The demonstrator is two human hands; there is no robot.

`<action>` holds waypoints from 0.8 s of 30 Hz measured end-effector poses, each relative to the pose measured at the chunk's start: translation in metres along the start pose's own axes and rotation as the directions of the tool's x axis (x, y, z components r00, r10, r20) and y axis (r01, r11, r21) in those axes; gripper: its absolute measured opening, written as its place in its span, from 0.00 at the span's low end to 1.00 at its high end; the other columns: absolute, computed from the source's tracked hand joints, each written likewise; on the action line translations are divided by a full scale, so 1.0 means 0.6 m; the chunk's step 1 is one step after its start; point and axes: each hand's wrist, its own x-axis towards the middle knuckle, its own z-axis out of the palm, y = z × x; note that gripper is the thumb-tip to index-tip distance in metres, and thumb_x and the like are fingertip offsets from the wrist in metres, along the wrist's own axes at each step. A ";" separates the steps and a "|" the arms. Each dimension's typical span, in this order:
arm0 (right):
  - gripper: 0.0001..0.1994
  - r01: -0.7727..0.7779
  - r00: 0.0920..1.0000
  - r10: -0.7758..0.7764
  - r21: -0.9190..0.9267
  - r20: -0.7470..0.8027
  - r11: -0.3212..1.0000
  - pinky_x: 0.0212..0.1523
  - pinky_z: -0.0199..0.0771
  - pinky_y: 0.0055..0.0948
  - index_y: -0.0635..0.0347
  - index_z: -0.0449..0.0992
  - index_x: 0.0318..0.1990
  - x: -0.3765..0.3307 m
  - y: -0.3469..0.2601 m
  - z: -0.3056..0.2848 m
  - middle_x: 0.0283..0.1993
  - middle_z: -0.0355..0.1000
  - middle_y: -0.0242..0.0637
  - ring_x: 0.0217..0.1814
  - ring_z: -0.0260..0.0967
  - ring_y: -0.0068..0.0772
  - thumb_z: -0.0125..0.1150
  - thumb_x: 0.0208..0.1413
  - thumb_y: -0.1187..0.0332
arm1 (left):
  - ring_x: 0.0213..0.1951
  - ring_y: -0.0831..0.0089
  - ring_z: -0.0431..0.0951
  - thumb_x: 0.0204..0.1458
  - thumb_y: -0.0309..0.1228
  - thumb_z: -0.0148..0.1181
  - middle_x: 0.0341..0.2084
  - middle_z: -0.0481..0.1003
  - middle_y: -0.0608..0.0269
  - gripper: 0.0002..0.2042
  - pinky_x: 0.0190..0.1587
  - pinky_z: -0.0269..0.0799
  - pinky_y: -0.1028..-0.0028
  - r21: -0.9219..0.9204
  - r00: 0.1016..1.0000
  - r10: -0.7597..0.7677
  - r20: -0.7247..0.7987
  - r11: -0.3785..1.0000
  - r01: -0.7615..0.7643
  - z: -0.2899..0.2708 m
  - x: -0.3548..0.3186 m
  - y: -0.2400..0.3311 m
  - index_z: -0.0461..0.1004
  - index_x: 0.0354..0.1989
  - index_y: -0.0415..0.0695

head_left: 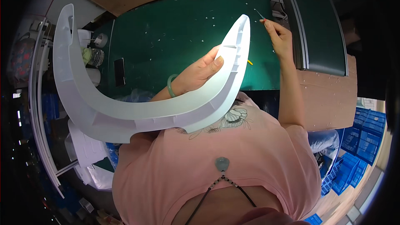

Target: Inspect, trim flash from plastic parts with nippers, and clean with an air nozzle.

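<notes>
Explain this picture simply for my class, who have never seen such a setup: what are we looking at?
There is no robot here, only a person's two bare hands. The picture comes from a wide fisheye camera worn on the person's head, looking down, so straight edges look bent near the rim. The left hand holds a large, curved white piece. The right hand pinches a small, thin tool with a red part. On the green work surface lie pale flecks, a dark flat rectangle and a small yellow item.
</notes>
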 end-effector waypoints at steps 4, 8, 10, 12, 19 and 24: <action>0.11 0.230 0.967 -0.220 -0.072 0.129 0.970 0.26 0.62 0.16 0.62 0.80 0.41 -0.088 -0.125 0.037 0.25 0.73 0.31 0.25 0.62 0.15 0.62 0.54 0.66 | 0.46 0.84 0.70 0.64 0.42 0.41 0.47 0.69 0.64 0.23 0.47 0.68 0.81 0.137 0.992 -0.009 -0.126 0.990 0.026 -0.013 -0.021 0.013 0.53 0.62 0.42; 0.10 0.304 0.942 -0.249 -0.257 0.226 0.917 0.21 0.57 0.22 0.60 0.80 0.40 -0.090 -0.143 0.036 0.20 0.66 0.32 0.20 0.59 0.20 0.64 0.52 0.67 | 0.45 0.83 0.71 0.64 0.41 0.41 0.46 0.70 0.64 0.23 0.47 0.69 0.80 0.171 0.992 0.004 -0.124 0.985 0.017 -0.014 -0.011 0.014 0.54 0.62 0.41; 0.09 0.305 0.943 -0.250 -0.270 0.219 0.913 0.19 0.56 0.24 0.59 0.81 0.39 -0.086 -0.142 0.032 0.19 0.65 0.32 0.19 0.58 0.21 0.64 0.51 0.67 | 0.46 0.83 0.71 0.64 0.41 0.41 0.47 0.70 0.64 0.23 0.47 0.69 0.80 0.132 0.993 -0.019 -0.114 0.991 0.034 -0.013 -0.007 0.016 0.53 0.63 0.42; 0.11 0.364 0.924 -0.292 -0.335 0.245 0.869 0.21 0.52 0.20 0.64 0.79 0.41 -0.082 -0.145 0.023 0.20 0.64 0.29 0.22 0.56 0.16 0.62 0.54 0.68 | 0.46 0.83 0.71 0.64 0.40 0.41 0.47 0.70 0.64 0.23 0.47 0.69 0.79 0.091 0.994 -0.039 -0.105 0.995 0.049 -0.008 -0.006 0.013 0.53 0.63 0.42; 0.13 0.199 0.979 -0.206 -0.322 0.014 0.926 0.27 0.63 0.17 0.65 0.79 0.41 -0.027 -0.104 -0.005 0.27 0.73 0.30 0.28 0.63 0.17 0.63 0.54 0.64 | 0.49 0.82 0.69 0.63 0.39 0.44 0.50 0.69 0.63 0.24 0.50 0.67 0.79 0.167 0.999 -0.043 0.024 0.985 0.039 -0.011 -0.001 0.002 0.53 0.64 0.42; 0.15 -0.002 0.997 -0.008 -0.125 -0.076 0.992 0.31 0.66 0.16 0.65 0.79 0.43 -0.030 -0.104 -0.041 0.35 0.76 0.32 0.32 0.67 0.17 0.62 0.55 0.62 | 0.49 0.83 0.69 0.62 0.38 0.46 0.49 0.70 0.64 0.24 0.49 0.67 0.79 0.139 0.995 -0.096 -0.026 0.985 0.099 -0.004 0.003 0.028 0.53 0.64 0.42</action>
